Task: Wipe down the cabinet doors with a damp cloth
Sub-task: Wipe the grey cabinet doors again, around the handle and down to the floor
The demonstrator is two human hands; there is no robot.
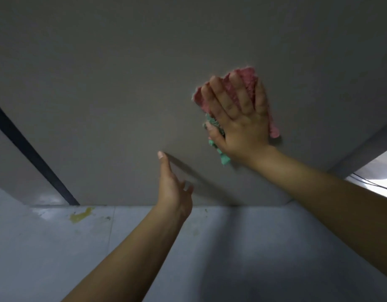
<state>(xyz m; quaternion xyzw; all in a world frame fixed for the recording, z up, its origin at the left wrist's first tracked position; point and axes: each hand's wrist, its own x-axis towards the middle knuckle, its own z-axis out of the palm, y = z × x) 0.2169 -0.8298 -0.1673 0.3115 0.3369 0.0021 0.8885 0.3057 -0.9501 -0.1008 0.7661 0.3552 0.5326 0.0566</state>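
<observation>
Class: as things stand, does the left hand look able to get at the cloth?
Probably yes: the left hand is open, holds nothing, and only bare cabinet door lies between it and the cloth under the right hand.

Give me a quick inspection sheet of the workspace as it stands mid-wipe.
Surface: grey cabinet door, plain, no marks seen.
Job's things: pink and green cloth pressed flat on the door.
Clutter: yellow smear on the pale surface below the door.
Hands: right hand presses the cloth with straight fingers; left hand open, fingertip at the door, holding nothing.
Cables: thin dark wires at the right edge.
Surroundings: dark gap beside the door, left.
</observation>
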